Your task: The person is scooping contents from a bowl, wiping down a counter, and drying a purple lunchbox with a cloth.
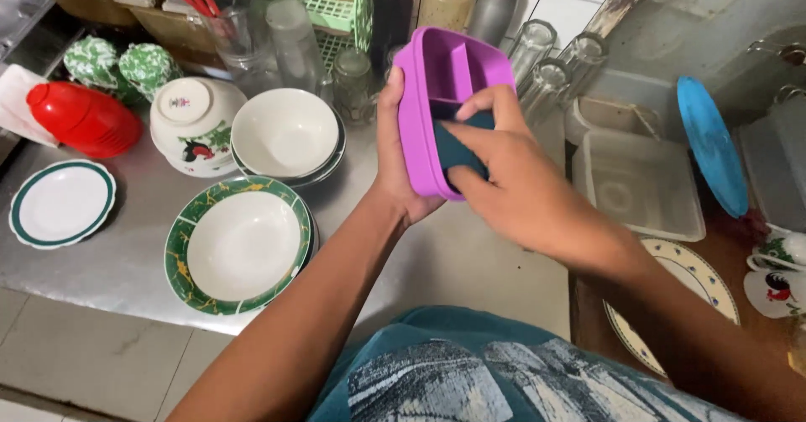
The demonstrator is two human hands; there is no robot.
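My left hand (396,157) grips the left edge of a purple divided lunch box (445,69), holding it tilted up above the steel counter. My right hand (504,178) presses a dark teal cloth (460,149) into the box's lower compartment, fingers spread over it. The upper compartments of the box show bare purple walls.
On the steel counter (126,254) lie a green-rimmed plate (239,244), a small white plate (61,202), stacked white bowls (285,132), an upturned patterned bowl (195,120) and a red lid (82,118). Drinking glasses (537,61) and bottles stand behind. Clear plastic containers (642,183) and a blue lid (712,145) sit to the right.
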